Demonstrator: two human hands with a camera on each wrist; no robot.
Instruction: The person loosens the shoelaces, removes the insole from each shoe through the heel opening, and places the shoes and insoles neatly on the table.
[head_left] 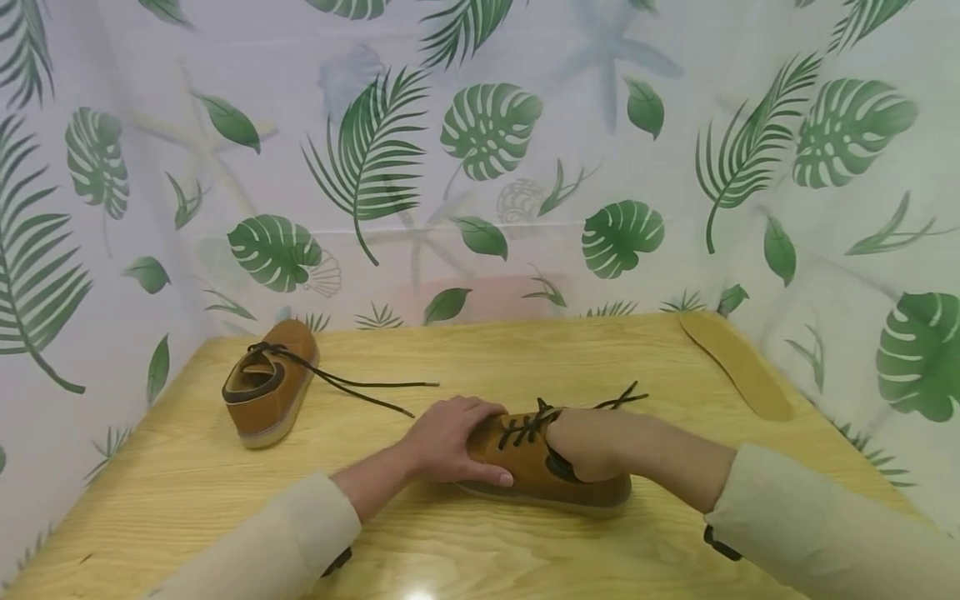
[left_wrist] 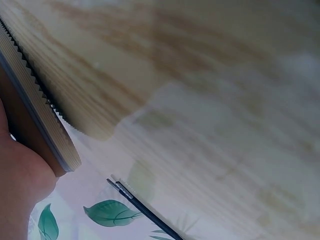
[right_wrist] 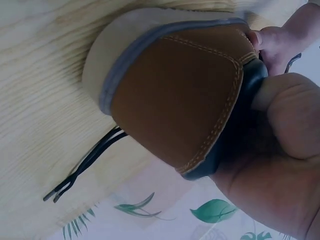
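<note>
A brown lace-up shoe (head_left: 536, 479) with black laces stands sole down on the table, toe to the left. My left hand (head_left: 453, 442) grips its toe, thumb along the near side and fingers over the far side. My right hand (head_left: 588, 442) reaches into the shoe's opening from the heel end; its fingers are hidden inside. In the right wrist view the stitched heel (right_wrist: 170, 95) faces the camera, and the right hand (right_wrist: 280, 160) goes in past the dark padded collar. The left wrist view shows the ridged sole edge (left_wrist: 42, 95) beside the left hand (left_wrist: 25, 175).
A matching brown shoe (head_left: 258, 412) stands at the back left, its black laces (head_left: 367, 385) trailing to the right on the wooden table (head_left: 480, 550). A tan insole (head_left: 738, 367) lies near the right edge. A leaf-patterned cloth (head_left: 555, 250) hangs behind and on both sides.
</note>
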